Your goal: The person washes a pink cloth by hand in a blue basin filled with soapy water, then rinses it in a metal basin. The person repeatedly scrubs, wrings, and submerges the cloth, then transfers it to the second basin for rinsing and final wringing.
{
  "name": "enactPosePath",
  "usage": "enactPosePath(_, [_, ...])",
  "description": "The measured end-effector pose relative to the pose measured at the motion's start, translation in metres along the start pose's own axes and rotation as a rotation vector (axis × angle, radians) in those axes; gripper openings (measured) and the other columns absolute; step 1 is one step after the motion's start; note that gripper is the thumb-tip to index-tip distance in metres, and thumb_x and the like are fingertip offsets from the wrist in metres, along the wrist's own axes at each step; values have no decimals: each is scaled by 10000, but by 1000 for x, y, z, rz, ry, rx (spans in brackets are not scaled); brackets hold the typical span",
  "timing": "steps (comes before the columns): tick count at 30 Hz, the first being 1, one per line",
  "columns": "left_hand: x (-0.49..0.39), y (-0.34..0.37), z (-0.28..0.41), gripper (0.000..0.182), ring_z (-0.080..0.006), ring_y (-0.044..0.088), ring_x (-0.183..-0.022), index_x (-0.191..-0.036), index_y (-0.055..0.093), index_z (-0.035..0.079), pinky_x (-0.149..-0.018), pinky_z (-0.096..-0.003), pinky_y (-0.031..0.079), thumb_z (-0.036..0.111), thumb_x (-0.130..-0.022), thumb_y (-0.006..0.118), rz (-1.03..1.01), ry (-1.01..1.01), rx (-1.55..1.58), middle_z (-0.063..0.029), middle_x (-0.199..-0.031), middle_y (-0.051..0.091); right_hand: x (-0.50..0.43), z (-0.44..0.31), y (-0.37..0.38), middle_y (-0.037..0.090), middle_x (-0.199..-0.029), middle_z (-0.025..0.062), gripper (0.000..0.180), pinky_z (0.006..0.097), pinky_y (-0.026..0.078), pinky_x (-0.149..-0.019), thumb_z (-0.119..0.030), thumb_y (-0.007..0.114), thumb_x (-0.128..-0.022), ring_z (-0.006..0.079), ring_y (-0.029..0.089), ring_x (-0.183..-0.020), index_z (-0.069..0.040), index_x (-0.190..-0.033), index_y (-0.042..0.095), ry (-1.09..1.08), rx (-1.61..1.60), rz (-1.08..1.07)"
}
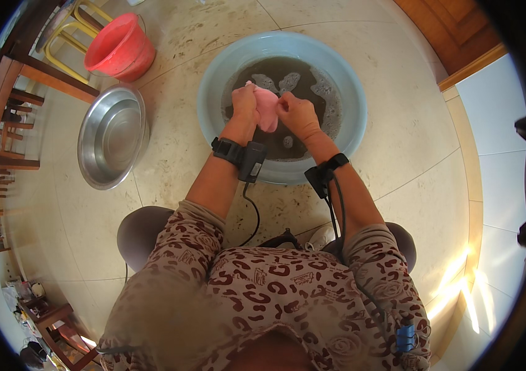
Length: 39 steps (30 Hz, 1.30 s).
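Note:
A light blue plastic basin (353,102) stands on the floor in front of me, holding dark murky water (286,150) with patches of foam. Above the water, my left hand (245,104) grips a wet pink cloth (267,109), which bunches and hangs between my two hands. My right hand (296,112) is at the cloth's right edge, its fingers curled with thumb and forefinger close together; whether they pinch the fabric is hard to tell. Each of my wrists carries a strapped black device with a cable.
To the left of the basin sits a stainless steel basin (117,139), with a red plastic bucket (121,48) behind it. A yellow-framed stool (70,37) and a wooden table (1,111) stand at the left. A wooden door (453,35) is at the upper right, beside a white tiled wall (499,125).

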State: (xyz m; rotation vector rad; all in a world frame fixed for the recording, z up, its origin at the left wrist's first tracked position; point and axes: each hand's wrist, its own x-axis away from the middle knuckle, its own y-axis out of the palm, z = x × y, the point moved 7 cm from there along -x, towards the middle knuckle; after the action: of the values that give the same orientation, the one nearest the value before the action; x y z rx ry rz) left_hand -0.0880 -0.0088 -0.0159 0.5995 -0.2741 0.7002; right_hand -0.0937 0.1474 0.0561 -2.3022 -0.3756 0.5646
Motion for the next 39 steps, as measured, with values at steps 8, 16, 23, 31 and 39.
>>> enactPosePath(8, [8,-2,1,182,-156,521,-620,-706,544,-16,-550,-312,437,111,-832,515,90,-10,100,-66,-722,537,3,2,-10,603,-631,109,100,375,495,-563,-174,595,-730,296,609,-595,-97,-786,567,43,-24,188])
enactPosePath(16, [-7,-15,11,141,-197,565,-676,-795,529,-13,-590,-320,470,121,-836,511,24,-57,210,-87,-777,558,-3,32,-3,640,-824,114,141,279,515,-645,-142,582,-818,203,648,-697,-41,-916,567,533,-1092,-143])
enactPosePath(23, [8,-5,25,131,-211,574,-729,-828,501,-5,-626,-330,488,124,-835,519,-14,-78,263,-107,-815,557,3,21,-4,634,-870,132,132,287,513,-703,-149,578,-827,226,646,-742,-53,-912,548,574,-1233,-248])
enactPosePath(31, [9,0,32,247,-226,561,-882,-1050,511,-38,-770,-358,487,108,-856,466,-70,-123,232,-120,-962,564,13,53,5,625,-839,155,214,324,502,-675,-241,439,-840,264,632,-677,-41,-890,495,660,-1116,-302])
enactPosePath(39, [15,9,38,264,-220,554,-902,-1059,509,-47,-795,-366,476,96,-840,473,-118,-171,266,-117,-985,563,68,122,48,633,-931,111,318,497,410,-823,-300,562,-771,296,579,-924,-42,-949,615,325,568,-743])
